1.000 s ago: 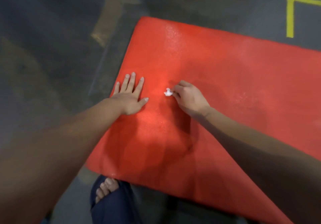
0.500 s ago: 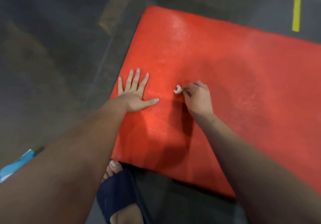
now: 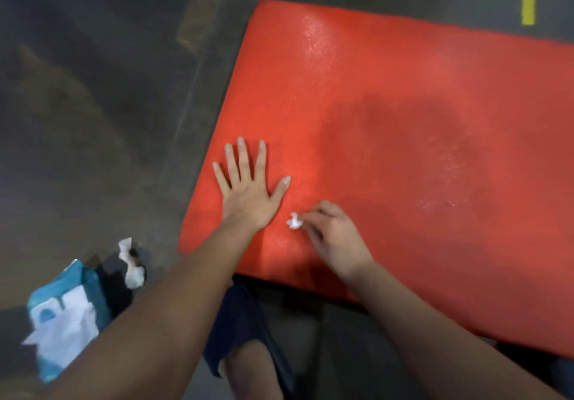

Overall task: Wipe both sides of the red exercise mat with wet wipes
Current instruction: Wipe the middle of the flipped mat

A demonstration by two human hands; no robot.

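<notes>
Red mat [image 3: 419,126] lies flat, top glistening wet in patches; tiny scrunched white wipe [image 3: 294,221] on it by the front-left corner

Dim overhead light is glaring in wet speckles on the red mat's [image 3: 313,36] far corner, and a soft dark shadow is lying across its middle. The wipes pack [image 3: 62,316] and the left forearm [image 3: 155,306] are smearing with motion blur, while the grey floor [image 3: 77,104] is showing murky and grainy.

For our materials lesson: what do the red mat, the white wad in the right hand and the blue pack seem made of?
The red mat looks like foam: finely pebbled surface with wet sheen. The white wad is probably nonwoven wipe cloth, soft, crumpled small. The blue pack seems thin plastic film, creased; blur leaves doubt.
</notes>
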